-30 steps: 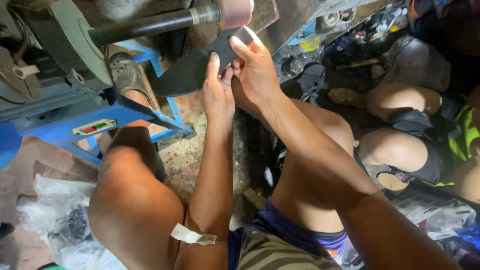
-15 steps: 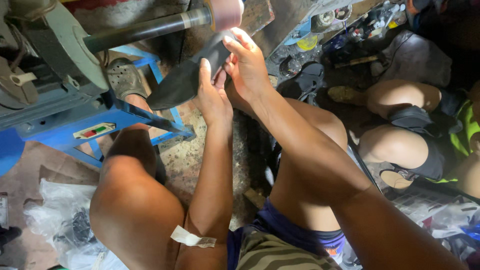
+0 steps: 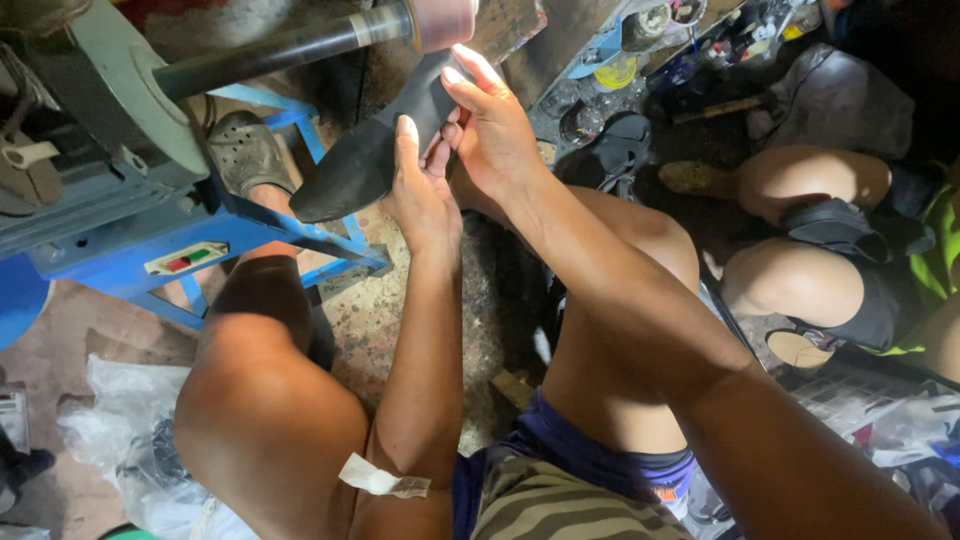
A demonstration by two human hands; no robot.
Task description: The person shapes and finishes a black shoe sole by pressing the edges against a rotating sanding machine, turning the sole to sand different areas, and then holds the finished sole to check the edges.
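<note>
- Top centre of the frame: I see both hands up on a black shoe sole (image 3: 370, 150), a long dark piece with its pointed toe aimed lower left.
- My left hand (image 3: 422, 195) is clamped on the sole's near edge, thumb pressed flat against the dark surface, fingers tucked behind it.
- My right hand (image 3: 495, 130) grips the sole's upper end, fingertips curled over the edge right beside the pinkish drum (image 3: 440, 20) at the top.
- That drum sits on the end of a dark steel shaft (image 3: 280, 52) running up from the grey machine housing (image 3: 110, 90) in the upper left; the sole's upper end is touching or just under the drum, I can't tell which.
- Below the machine, a blue metal frame (image 3: 250, 225) crosses the left side.
- A foot in a grey clog (image 3: 245, 150) rests behind that frame.
- Right edge: another person's bare knees (image 3: 800, 230), well apart from my hands.
- Lower left: crumpled plastic bags (image 3: 120, 420) on the floor.
</note>
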